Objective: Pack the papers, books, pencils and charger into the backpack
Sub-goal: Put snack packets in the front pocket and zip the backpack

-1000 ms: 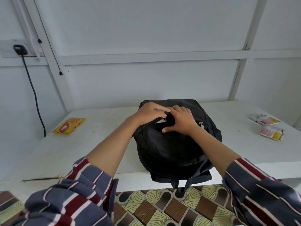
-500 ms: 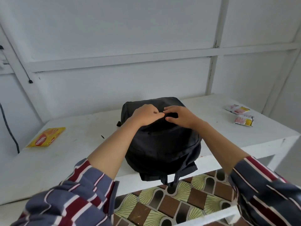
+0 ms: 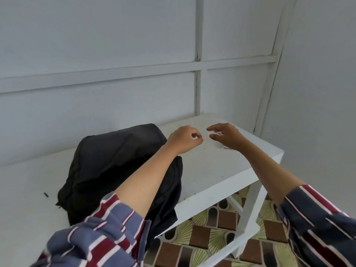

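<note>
A black backpack (image 3: 115, 166) lies on the white table (image 3: 221, 170), its lower end hanging over the front edge. Its opening is not visible. My left hand (image 3: 185, 139) hovers above the table just right of the backpack, fingers curled loosely with nothing in them. My right hand (image 3: 226, 136) is further right near the table's far right corner, fingers apart and empty, over small packets (image 3: 224, 147) that it mostly hides. No papers, books, pencils or charger can be seen.
A small dark object (image 3: 45, 194) lies on the table left of the backpack. White panelled walls close in behind and at the right. Below the table's front edge are a white frame (image 3: 248, 214) and a patterned floor (image 3: 212, 234).
Both hands have left the top of the backpack and moved right over the table. The view has swung right, so the yellow packet is out of frame.
</note>
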A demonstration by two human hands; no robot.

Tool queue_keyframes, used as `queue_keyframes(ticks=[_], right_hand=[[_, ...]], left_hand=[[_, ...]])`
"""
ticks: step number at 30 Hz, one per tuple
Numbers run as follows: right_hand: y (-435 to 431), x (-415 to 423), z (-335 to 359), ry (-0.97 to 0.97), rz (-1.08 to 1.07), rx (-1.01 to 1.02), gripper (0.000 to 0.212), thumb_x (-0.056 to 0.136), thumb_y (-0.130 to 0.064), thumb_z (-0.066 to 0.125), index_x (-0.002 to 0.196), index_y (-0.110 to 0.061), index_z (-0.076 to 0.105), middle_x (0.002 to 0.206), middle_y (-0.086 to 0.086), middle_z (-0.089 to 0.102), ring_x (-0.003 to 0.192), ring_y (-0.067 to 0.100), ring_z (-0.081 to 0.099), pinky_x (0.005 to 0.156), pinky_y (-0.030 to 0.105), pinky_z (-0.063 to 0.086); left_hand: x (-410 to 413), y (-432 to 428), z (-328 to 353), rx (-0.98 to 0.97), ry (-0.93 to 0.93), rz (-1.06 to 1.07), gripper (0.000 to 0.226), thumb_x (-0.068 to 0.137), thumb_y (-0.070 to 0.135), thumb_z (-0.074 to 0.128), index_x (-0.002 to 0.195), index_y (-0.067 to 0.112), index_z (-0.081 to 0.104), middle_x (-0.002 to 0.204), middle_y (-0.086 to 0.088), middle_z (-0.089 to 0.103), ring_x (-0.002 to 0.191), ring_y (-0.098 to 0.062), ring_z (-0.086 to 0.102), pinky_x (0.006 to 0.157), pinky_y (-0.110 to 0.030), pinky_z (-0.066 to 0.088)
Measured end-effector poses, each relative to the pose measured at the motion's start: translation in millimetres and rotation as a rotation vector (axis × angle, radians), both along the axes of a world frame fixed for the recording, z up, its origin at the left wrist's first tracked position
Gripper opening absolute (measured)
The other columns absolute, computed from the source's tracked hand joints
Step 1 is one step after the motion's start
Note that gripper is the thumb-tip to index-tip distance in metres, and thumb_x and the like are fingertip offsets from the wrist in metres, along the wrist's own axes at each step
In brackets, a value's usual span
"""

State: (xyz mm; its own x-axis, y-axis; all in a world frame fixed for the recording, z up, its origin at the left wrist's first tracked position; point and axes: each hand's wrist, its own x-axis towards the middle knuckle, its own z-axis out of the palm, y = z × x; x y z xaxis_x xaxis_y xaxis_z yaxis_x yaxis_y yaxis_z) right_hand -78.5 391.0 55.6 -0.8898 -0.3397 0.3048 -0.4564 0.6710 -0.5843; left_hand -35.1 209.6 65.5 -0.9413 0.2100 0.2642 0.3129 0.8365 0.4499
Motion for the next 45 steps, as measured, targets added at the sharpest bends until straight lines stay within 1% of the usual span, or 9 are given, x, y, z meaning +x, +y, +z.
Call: queue_keyframes(ticks=[4, 11, 15, 19, 26, 29, 32, 38, 45], right_hand=[[59.0, -36.0, -8.7, -0.031, -0.063, 0.042, 0.030, 0.085, -0.012, 0.065, 0.115, -0.008, 0.065, 0.122, 0.009, 0.063, 0.107, 0.024, 0.060, 0.085, 0.021, 0.039], [132.4, -94.8, -32.8, -0.092, -0.081, 0.101, 0.034, 0.085, -0.013, 0.066, 0.119, -0.011, 0.063, 0.126, 0.006, 0.060, 0.108, 0.026, 0.057, 0.089, 0.030, 0.042], [147.0, -122.8, -44.8, -0.113, -0.060, 0.087, 0.037, 0.085, -0.014, 0.066, 0.122, -0.016, 0.061, 0.131, 0.004, 0.057, 0.111, 0.026, 0.055, 0.086, 0.027, 0.040], [148.2, -153.4, -55.9, -0.131, -0.073, 0.072, 0.039, 0.085, -0.017, 0.065, 0.123, -0.023, 0.060, 0.131, 0.006, 0.055, 0.111, 0.026, 0.053, 0.082, 0.024, 0.034], [135.4, -208.6, -69.6, -0.181, -0.042, 0.119, 0.040, 0.085, -0.025, 0.066, 0.125, -0.025, 0.059, 0.130, 0.009, 0.054, 0.116, 0.025, 0.050, 0.088, 0.026, 0.034], [124.9, -234.8, -71.1, -0.205, -0.017, 0.124, 0.042, 0.084, -0.027, 0.067, 0.125, -0.023, 0.059, 0.132, 0.009, 0.053, 0.120, 0.025, 0.048, 0.094, 0.029, 0.034], [112.8, -257.9, -74.7, -0.234, 0.026, 0.155, 0.047, 0.082, -0.030, 0.070, 0.126, -0.022, 0.058, 0.134, 0.007, 0.053, 0.121, 0.024, 0.049, 0.095, 0.029, 0.035], [99.4, -288.7, -87.8, -0.199, 0.031, 0.335, 0.052, 0.078, -0.050, 0.067, 0.123, -0.025, 0.060, 0.133, 0.002, 0.056, 0.120, 0.023, 0.050, 0.101, 0.032, 0.033], [93.7, -294.1, -94.7, -0.120, -0.022, 0.374, 0.030, 0.080, -0.030, 0.067, 0.109, -0.026, 0.063, 0.099, 0.012, 0.063, 0.104, 0.031, 0.051, 0.078, 0.031, 0.043]], left_hand=[[-46.8, 50.5, -15.1, 0.001, -0.054, 0.003, 0.026, 0.085, 0.037, 0.060, 0.106, 0.024, 0.067, 0.110, 0.004, 0.061, 0.099, -0.015, 0.055, 0.078, -0.027, 0.039], [-106.4, 117.5, -50.5, 0.021, -0.201, 0.020, 0.037, 0.082, 0.041, 0.065, 0.116, 0.026, 0.062, 0.121, 0.002, 0.060, 0.107, -0.017, 0.055, 0.085, -0.029, 0.042], [-127.7, 136.9, -57.2, -0.014, -0.275, 0.053, 0.053, 0.078, 0.049, 0.066, 0.127, 0.031, 0.054, 0.133, 0.002, 0.052, 0.117, -0.020, 0.051, 0.093, -0.032, 0.039], [-147.9, 147.4, -63.7, -0.002, -0.305, 0.098, 0.076, 0.062, 0.061, 0.066, 0.132, 0.036, 0.047, 0.138, 0.006, 0.046, 0.123, -0.020, 0.048, 0.090, -0.028, 0.034], [-192.9, 152.8, -87.5, -0.117, -0.389, 0.004, 0.081, 0.064, 0.052, 0.078, 0.135, 0.036, 0.043, 0.144, 0.003, 0.036, 0.129, -0.021, 0.043, 0.104, -0.041, 0.038], [-212.2, 145.3, -83.7, -0.072, -0.450, -0.080, 0.081, 0.064, 0.037, 0.084, 0.135, 0.027, 0.046, 0.140, 0.000, 0.039, 0.127, -0.020, 0.044, 0.105, -0.033, 0.038], [-228.9, 135.2, -76.3, -0.086, -0.474, -0.143, 0.077, 0.065, 0.020, 0.085, 0.134, 0.020, 0.049, 0.140, 0.000, 0.040, 0.127, -0.016, 0.041, 0.097, -0.019, 0.033], [-251.8, 117.5, -78.2, -0.107, -0.534, -0.121, 0.078, 0.062, 0.026, 0.087, 0.131, 0.032, 0.053, 0.141, 0.002, 0.040, 0.127, -0.020, 0.039, 0.101, -0.028, 0.037], [-242.9, 109.5, -74.5, -0.111, -0.549, -0.058, 0.070, 0.069, 0.010, 0.079, 0.131, 0.026, 0.053, 0.148, 0.001, 0.035, 0.132, -0.019, 0.034, 0.098, -0.025, 0.034]])
